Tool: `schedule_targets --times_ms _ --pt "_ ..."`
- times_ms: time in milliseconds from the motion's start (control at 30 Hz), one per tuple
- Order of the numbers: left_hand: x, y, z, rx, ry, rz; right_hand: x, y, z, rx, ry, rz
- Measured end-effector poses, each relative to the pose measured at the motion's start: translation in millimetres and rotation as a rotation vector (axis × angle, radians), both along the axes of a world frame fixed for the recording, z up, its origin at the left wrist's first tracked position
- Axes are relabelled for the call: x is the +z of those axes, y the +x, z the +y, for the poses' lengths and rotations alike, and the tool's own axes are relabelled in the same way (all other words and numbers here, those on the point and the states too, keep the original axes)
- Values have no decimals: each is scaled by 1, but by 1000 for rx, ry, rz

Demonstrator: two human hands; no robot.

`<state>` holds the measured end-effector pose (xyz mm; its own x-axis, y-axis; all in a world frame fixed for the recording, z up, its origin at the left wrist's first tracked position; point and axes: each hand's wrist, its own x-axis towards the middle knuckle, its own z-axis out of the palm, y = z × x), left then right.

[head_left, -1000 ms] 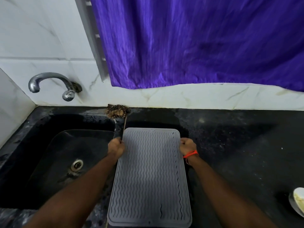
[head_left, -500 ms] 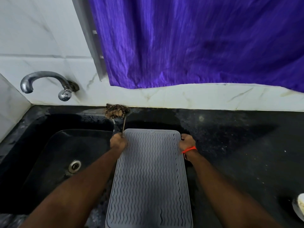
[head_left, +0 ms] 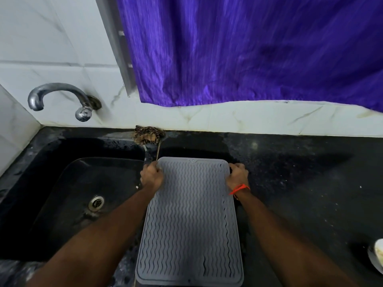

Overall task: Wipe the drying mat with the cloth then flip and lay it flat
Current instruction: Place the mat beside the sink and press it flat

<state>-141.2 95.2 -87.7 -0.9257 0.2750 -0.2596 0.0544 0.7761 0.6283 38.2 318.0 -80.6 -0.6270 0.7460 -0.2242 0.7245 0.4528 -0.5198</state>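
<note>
A grey drying mat (head_left: 190,220) with wavy ridges lies lengthwise on the black counter, beside the sink. My left hand (head_left: 151,176) grips its far left corner and my right hand (head_left: 237,175), with an orange band at the wrist, grips its far right corner. A crumpled brown patterned cloth (head_left: 148,135) sits at the back of the counter against the wall, beyond the mat. A thin stick runs from the cloth toward my left hand.
A black sink (head_left: 68,195) with a metal drain is on the left, under a metal tap (head_left: 60,98). The black counter (head_left: 300,183) stretches to the right. A white dish (head_left: 377,255) shows at the right edge. A purple curtain (head_left: 248,48) hangs above.
Both hands have slid up the mat's long edges toward its far corners. The mat's far end sits slightly farther back.
</note>
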Motion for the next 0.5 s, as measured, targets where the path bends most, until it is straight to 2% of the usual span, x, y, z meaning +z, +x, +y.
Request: schedule_targets --times_ms 100,233,367,500 --pt "-7 15 -8 -185 -96 58 -1 11 -6 117 30 -91" --pt "-7 26 -14 -273 -86 94 -2 30 -19 51 97 13" --pt "-7 45 -27 -181 -131 141 -8 50 -36 -41 73 98" --pt "-15 63 -48 -10 -157 56 -13 67 -59 -154 67 64"
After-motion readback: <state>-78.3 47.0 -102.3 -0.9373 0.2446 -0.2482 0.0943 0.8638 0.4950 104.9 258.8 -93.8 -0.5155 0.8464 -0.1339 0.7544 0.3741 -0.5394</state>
